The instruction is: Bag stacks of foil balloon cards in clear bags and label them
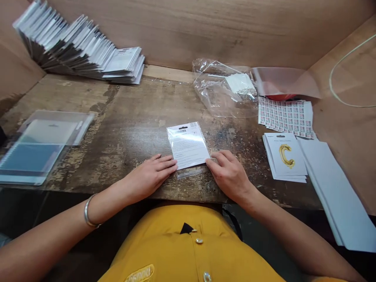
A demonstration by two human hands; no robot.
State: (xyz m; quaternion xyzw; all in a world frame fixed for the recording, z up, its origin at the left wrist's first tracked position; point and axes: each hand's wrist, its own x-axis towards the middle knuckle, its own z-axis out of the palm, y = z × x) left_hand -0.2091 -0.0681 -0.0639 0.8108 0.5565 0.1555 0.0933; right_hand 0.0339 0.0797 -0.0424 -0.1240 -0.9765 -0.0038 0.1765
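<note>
A white printed card in a clear sleeve (188,145) lies on the wooden table (138,117), its dark hanging slot at the far edge. A narrow clear strip (192,174) shows just below its near edge. My left hand (151,172) rests flat at the card's lower left corner, fingertips touching it, fingers extended. At the lower right corner is my right hand (227,170), thumb on the edge and the other fingers curled beside it; whether it pinches the sleeve is unclear.
Filled packets (123,62) lean along the back left. Clear sleeves (44,137) lie at left. On the right are a crumpled plastic bag (211,92), a sticker sheet (286,115), gold-letter "C" cards (283,154) and long white cards (335,188). Wooden walls (235,31) enclose the table.
</note>
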